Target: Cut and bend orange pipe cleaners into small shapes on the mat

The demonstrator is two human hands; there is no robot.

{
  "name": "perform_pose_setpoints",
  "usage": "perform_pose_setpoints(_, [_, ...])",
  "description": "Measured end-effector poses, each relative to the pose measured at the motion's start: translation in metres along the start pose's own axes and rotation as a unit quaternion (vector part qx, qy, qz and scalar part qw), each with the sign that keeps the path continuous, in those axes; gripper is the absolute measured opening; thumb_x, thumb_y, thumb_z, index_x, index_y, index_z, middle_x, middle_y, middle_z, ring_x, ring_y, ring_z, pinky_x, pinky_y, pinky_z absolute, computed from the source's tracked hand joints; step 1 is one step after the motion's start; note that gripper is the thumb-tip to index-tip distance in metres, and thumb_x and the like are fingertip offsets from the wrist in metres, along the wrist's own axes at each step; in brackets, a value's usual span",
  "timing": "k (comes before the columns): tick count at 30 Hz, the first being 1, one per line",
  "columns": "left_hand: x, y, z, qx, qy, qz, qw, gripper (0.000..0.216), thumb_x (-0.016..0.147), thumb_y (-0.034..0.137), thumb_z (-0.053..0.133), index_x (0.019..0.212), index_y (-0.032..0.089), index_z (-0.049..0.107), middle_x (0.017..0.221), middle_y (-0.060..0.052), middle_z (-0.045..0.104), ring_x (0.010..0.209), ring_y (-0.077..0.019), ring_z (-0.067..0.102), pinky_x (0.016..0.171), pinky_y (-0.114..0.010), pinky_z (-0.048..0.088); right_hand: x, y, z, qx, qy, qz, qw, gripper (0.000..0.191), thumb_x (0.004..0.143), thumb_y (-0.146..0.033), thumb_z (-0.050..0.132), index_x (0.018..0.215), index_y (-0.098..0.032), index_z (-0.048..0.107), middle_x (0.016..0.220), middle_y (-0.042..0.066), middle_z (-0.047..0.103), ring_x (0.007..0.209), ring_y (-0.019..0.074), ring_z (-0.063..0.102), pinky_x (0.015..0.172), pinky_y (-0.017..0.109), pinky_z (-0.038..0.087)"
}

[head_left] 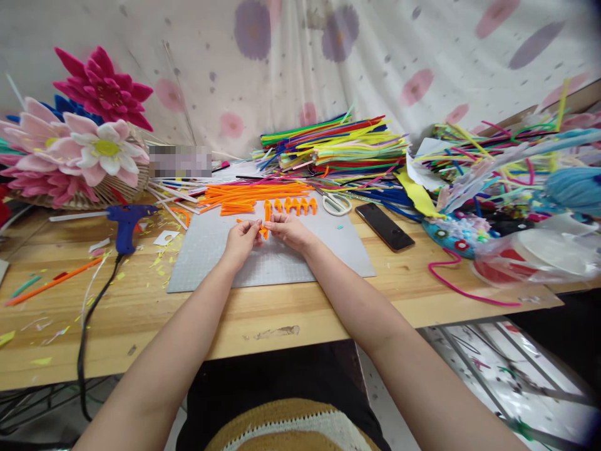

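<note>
Pipe cleaner (265, 233), one, pinched by left hand (241, 241), right hand (288, 230), perhaps six orange loops (291, 205)

Two hands (241, 241) (291, 230), one glue gun (126, 224), one phone (384, 227), one scissors (336, 203), one grey mat (282, 260)

Both bare forearms extended forward, converging; left grip (241, 238) and right grip (290, 229) touched, fingertips pinched closed.
</note>
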State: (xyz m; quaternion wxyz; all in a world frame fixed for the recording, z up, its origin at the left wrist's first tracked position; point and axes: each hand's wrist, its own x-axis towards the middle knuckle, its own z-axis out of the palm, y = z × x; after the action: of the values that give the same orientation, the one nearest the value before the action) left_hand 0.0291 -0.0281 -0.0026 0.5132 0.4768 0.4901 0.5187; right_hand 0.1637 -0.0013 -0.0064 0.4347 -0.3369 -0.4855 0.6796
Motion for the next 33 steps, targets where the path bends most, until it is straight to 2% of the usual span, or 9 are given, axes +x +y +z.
perform_pose_setpoints(4, [-0.005, 0.007, 0.002, -0.033, -0.037, -0.04, 0.998, 0.043, 0.057, 0.053, 0.069, 0.069, 0.013, 0.059, 0.058, 0.001, 0.056, 0.051, -0.0091, 0.054, 0.05, -0.025, 0.051, 0.003, 0.002, -0.002, -0.025, 0.023, -0.047, 0.998, 0.041, 0.052, -0.04, 0.074, 0.053, -0.017, 0.04, 0.05, -0.008, 0.038, 0.048, 0.0041, 0.029, 0.049, 0.022, 0.021])
perform_pose_setpoints(7, [-0.007, 0.01, 0.002, -0.036, -0.076, -0.055, 0.995, 0.042, 0.049, 0.045, 0.076, 0.07, 0.012, 0.062, 0.065, 0.0, 0.06, 0.056, -0.0105, 0.058, 0.053, -0.025, 0.051, 0.003, 0.001, -0.002, -0.037, 0.035, -0.062, 0.997, 0.041, 0.053, -0.041, 0.073, 0.053, -0.017, 0.041, 0.051, -0.007, 0.04, 0.047, 0.0041, 0.029, 0.049, 0.023, 0.021])
perform_pose_setpoints(10, [-0.007, 0.009, 0.002, -0.047, -0.067, -0.067, 0.994, 0.039, 0.044, 0.037, 0.079, 0.069, 0.012, 0.063, 0.066, -0.001, 0.062, 0.057, -0.0108, 0.06, 0.055, -0.024, 0.051, 0.002, 0.001, 0.002, -0.037, 0.031, -0.057, 0.997, 0.039, 0.052, -0.041, 0.073, 0.054, -0.017, 0.043, 0.05, -0.007, 0.041, 0.047, 0.0042, 0.029, 0.048, 0.023, 0.021])
perform_pose_setpoints(13, [-0.006, 0.006, 0.003, -0.076, -0.049, -0.078, 0.993, 0.035, 0.045, 0.032, 0.079, 0.069, 0.012, 0.063, 0.066, -0.001, 0.062, 0.059, -0.0108, 0.06, 0.056, -0.024, 0.051, 0.002, 0.002, 0.008, -0.003, 0.031, -0.049, 0.998, 0.04, 0.051, -0.043, 0.073, 0.055, -0.017, 0.043, 0.05, -0.007, 0.042, 0.047, 0.0047, 0.032, 0.048, 0.023, 0.024])
perform_pose_setpoints(16, [-0.006, 0.005, 0.005, -0.107, -0.067, -0.086, 0.988, 0.032, 0.05, 0.029, 0.078, 0.074, 0.012, 0.064, 0.072, -0.002, 0.064, 0.067, -0.0124, 0.063, 0.059, -0.024, 0.052, 0.002, 0.002, 0.011, 0.035, 0.035, -0.036, 0.998, 0.042, 0.049, -0.043, 0.074, 0.056, -0.017, 0.042, 0.052, -0.006, 0.045, 0.049, 0.0054, 0.037, 0.049, 0.022, 0.027])
perform_pose_setpoints(21, [-0.008, 0.008, 0.007, -0.085, -0.082, -0.099, 0.988, 0.029, 0.058, 0.031, 0.074, 0.076, 0.013, 0.06, 0.072, -0.003, 0.065, 0.062, -0.0124, 0.064, 0.06, -0.026, 0.052, 0.002, 0.002, 0.006, 0.034, 0.036, -0.018, 0.999, 0.043, 0.048, -0.043, 0.075, 0.055, -0.018, 0.04, 0.05, -0.007, 0.042, 0.046, 0.0049, 0.034, 0.046, 0.022, 0.022])
perform_pose_setpoints(23, [-0.007, 0.008, 0.006, -0.052, -0.077, -0.087, 0.992, 0.027, 0.061, 0.033, 0.072, 0.071, 0.013, 0.058, 0.065, -0.002, 0.064, 0.056, -0.0114, 0.062, 0.059, -0.026, 0.052, 0.003, 0.002, 0.004, 0.015, 0.035, -0.029, 0.999, 0.042, 0.05, -0.043, 0.074, 0.055, -0.018, 0.041, 0.049, -0.007, 0.041, 0.046, 0.0046, 0.031, 0.046, 0.023, 0.021])
perform_pose_setpoints(29, [-0.005, 0.003, 0.004, 0.017, -0.041, 0.019, 0.999, 0.029, 0.061, 0.038, 0.071, 0.065, 0.014, 0.054, 0.055, 0.0, 0.061, 0.05, -0.0104, 0.058, 0.058, -0.026, 0.049, 0.005, 0.004, 0.004, -0.031, 0.042, -0.047, 0.998, 0.041, 0.052, -0.044, 0.073, 0.054, -0.017, 0.042, 0.049, -0.007, 0.041, 0.047, 0.0044, 0.03, 0.048, 0.023, 0.022])
perform_pose_setpoints(33, [-0.008, 0.004, 0.005, -0.047, -0.058, -0.036, 0.997, 0.03, 0.062, 0.04, 0.069, 0.071, 0.014, 0.057, 0.063, -0.001, 0.063, 0.059, -0.0124, 0.061, 0.054, -0.025, 0.051, 0.004, 0.003, 0.004, -0.016, 0.04, -0.041, 0.998, 0.042, 0.052, -0.045, 0.073, 0.055, -0.018, 0.041, 0.05, -0.007, 0.042, 0.047, 0.0051, 0.032, 0.048, 0.023, 0.024])
